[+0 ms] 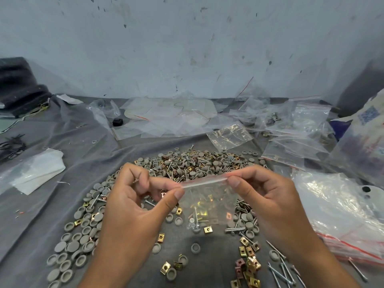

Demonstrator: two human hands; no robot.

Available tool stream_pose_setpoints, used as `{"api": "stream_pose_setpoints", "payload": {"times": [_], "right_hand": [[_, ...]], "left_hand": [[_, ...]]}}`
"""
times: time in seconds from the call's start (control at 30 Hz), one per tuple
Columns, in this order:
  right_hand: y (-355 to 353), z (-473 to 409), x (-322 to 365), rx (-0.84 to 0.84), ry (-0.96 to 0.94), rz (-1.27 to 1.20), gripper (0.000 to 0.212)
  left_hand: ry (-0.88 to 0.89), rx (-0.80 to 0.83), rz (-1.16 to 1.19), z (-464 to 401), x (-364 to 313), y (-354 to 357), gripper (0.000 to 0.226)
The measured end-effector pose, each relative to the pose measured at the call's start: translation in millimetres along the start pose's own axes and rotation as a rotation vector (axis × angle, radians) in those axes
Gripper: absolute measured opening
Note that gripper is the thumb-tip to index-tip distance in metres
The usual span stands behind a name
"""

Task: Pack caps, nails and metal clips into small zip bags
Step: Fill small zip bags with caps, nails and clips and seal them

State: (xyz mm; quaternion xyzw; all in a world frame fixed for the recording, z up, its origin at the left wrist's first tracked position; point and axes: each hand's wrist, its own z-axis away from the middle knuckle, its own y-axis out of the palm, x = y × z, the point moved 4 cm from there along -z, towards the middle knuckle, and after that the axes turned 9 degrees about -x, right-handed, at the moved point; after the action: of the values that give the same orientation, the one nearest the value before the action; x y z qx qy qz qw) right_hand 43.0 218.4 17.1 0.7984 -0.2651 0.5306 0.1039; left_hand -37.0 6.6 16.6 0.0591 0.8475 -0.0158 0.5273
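The left hand [133, 206] and right hand [268, 202] pinch the filled zip bag [207, 200] by its top corners — stretched taut, probably to press the seal shut.

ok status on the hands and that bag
Left hand and right hand both pinch the zip bag at its top strip. Nails and clips inside. Nothing blocking.

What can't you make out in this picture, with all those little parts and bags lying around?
- Bag contents, head view: nails and clips show through, but glare hides any cap and the count.
- Zip seal: left hand and right hand pinch its ends; closed or not is unclear.
- Far bags: contents too small and blurred.
- Printed sack: cut off by the right edge.
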Motion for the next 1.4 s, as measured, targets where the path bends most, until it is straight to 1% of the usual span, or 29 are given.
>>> {"api": "stream_pose_setpoints", "payload": {"times": [0.27,0.33,0.4,0.5,0.57,0.63,0.7,0.8,0.9,0.97,1.03,1.1,1.13,1.2,1.23,1.27,1.3,1.33,1.37,1.4], "right_hand": [[8,3,-2,0.045,0.028,-0.062,0.024],[11,4,1,0.086,0.006,-0.047,0.024],[14,6,7,0.120,-0.053,0.014,0.025],[18,5,15,0.113,-0.140,0.087,0.012],[14,-5,15,0.091,-0.131,0.107,0.006],[2,-27,11,0.019,-0.099,0.147,0.005],[-18,-60,8,-0.087,-0.102,0.244,0.004],[-60,-124,11,-0.239,-0.178,0.457,0.004],[-103,-184,18,-0.398,-0.260,0.631,0.008],[-124,-212,11,-0.418,-0.278,0.742,0.009],[-140,-228,-11,-0.373,-0.217,0.828,0.005],[-157,-233,-43,-0.292,-0.089,0.934,0.004],[-164,-230,-60,-0.234,-0.002,1.000,0.008],[-174,-216,-84,-0.102,0.126,1.130,0.025],[-176,-207,-88,-0.076,0.135,1.157,0.031],[-178,-196,-87,-0.088,0.119,1.147,0.033],[-179,-184,-83,-0.108,0.098,1.115,0.032],[-180,-168,-78,-0.090,0.091,1.082,0.031],[-181,-148,-74,-0.005,0.103,1.072,0.030],[-181,-123,-71,0.137,0.135,1.093,0.030]], "left_hand": [[-0.044,-0.012,0.129,3,1,3,0.039],[-0.035,0.016,0.148,3,0,4,0.039],[-0.002,0.044,0.104,4,0,6,0.038],[0.028,0.067,0.050,4,1,8,0.039],[-0.004,0.081,0.032,2,4,9,0.044],[-0.048,0.071,0.003,1,10,8,0.046],[-0.078,0.059,-0.005,0,13,5,0.042],[-0.088,0.055,-0.020,-1,14,3,0.037],[-0.092,0.049,-0.028,-1,13,1,0.034],[-0.090,0.051,-0.041,-1,12,0,0.032],[-0.093,0.047,-0.044,-1,13,-1,0.031],[-0.099,0.039,-0.048,-1,13,-2,0.031],[-0.097,0.040,-0.053,-1,13,-3,0.030],[-0.087,0.043,-0.064,-2,12,-4,0.029],[-0.084,0.044,-0.070,-3,12,-4,0.029],[-0.081,0.045,-0.077,-3,12,-4,0.029],[-0.079,0.044,-0.082,-3,12,-5,0.028],[-0.080,0.043,-0.086,-3,11,-5,0.027],[-0.082,0.039,-0.087,-2,10,-5,0.025],[-0.084,0.033,-0.086,-2,10,-5,0.023]]}}
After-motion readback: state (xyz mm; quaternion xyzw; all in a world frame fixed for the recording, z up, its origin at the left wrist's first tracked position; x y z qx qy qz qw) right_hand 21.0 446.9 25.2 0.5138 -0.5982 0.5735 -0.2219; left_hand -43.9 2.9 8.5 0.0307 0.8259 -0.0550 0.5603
